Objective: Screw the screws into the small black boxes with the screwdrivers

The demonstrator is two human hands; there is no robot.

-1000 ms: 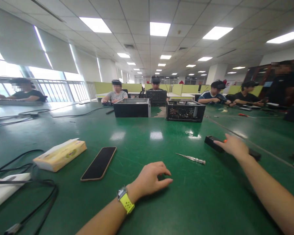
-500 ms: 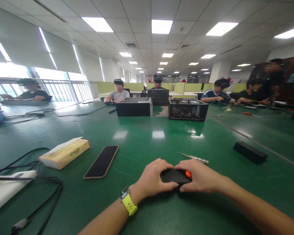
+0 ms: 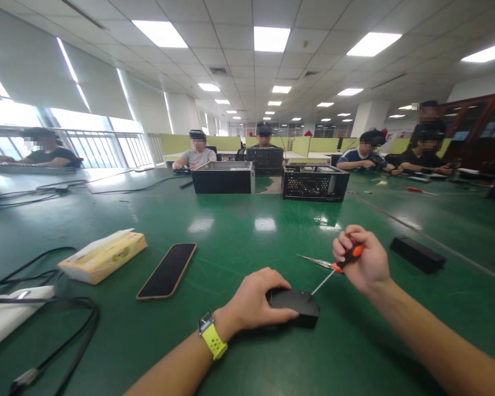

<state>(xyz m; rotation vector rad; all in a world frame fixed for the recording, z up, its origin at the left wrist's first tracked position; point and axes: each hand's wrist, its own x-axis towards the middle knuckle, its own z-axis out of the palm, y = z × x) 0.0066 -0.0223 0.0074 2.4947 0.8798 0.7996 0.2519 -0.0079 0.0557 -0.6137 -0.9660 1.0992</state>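
My left hand [image 3: 260, 301], with a yellow-strapped watch [image 3: 212, 335] on its wrist, grips a small black box-shaped case [image 3: 300, 309] lying on the green table. Thumb and fingers clasp its left part from both sides. In my right hand [image 3: 365, 261] is a screwdriver [image 3: 350, 255] with a black and orange handle, held in closed fingers. Its shaft slants down to the left, and the tip meets or nearly meets the top of the case near its right end. Just behind, a thin metal-tipped tool [image 3: 315, 260] lies on the table, partly hidden by the screwdriver.
Left of my hands lie a phone [image 3: 168, 271], a tissue pack [image 3: 104, 256], black cables and a white power strip [image 3: 14, 313]. A black block [image 3: 417, 253] is at right. Two open computer cases [image 3: 225, 179] stand farther back. Several people sit around the table.
My right hand has come off the black case and moved up and right; the screwdriver now stands slanted with its tip down at the case. My left hand still holds the case.
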